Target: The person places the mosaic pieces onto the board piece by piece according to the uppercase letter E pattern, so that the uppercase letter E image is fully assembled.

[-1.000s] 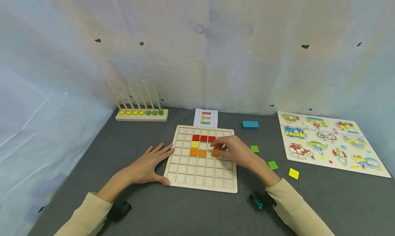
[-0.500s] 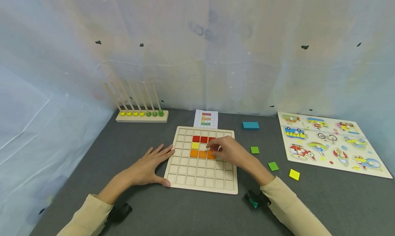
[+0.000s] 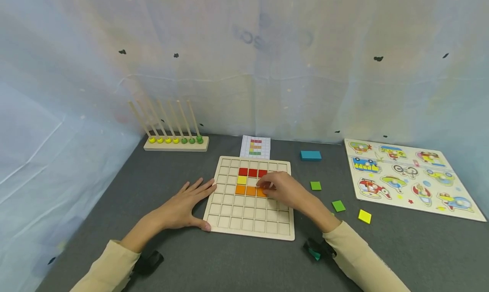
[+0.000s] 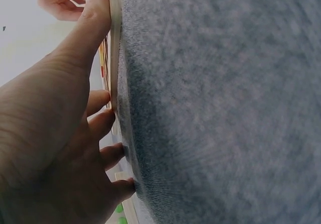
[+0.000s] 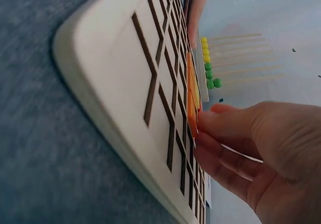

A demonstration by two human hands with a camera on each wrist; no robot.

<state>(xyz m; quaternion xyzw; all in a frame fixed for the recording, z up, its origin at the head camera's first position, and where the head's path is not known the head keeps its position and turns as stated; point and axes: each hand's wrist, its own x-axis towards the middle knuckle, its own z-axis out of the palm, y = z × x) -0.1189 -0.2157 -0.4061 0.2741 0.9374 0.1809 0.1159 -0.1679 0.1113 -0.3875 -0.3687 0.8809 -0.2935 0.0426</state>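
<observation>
A wooden grid board [image 3: 248, 224] lies flat on the dark cloth. Three red tiles [image 3: 253, 172] form a row on it, with one yellow tile [image 3: 242, 180] below the leftmost. Under that runs a row of orange tiles [image 3: 251, 191]. My right hand [image 3: 284, 191] pinches the rightmost orange tile [image 5: 192, 114] between thumb and fingers, down at its square beside the other two. With fingers spread, my left hand [image 3: 185, 207] rests along the board's left edge, the thumb at the near corner and fingertips further up.
Behind the board lies a pattern card [image 3: 246, 147]. Right of it are a blue block [image 3: 310, 155], green tiles [image 3: 315, 186] and a yellow tile [image 3: 364, 216]. A vehicle puzzle [image 3: 412, 177] lies far right, a peg bead counter [image 3: 175, 145] back left.
My right hand has moved left with the orange tile, from a square further right to the one beside the other orange tiles. The left hand has stayed put.
</observation>
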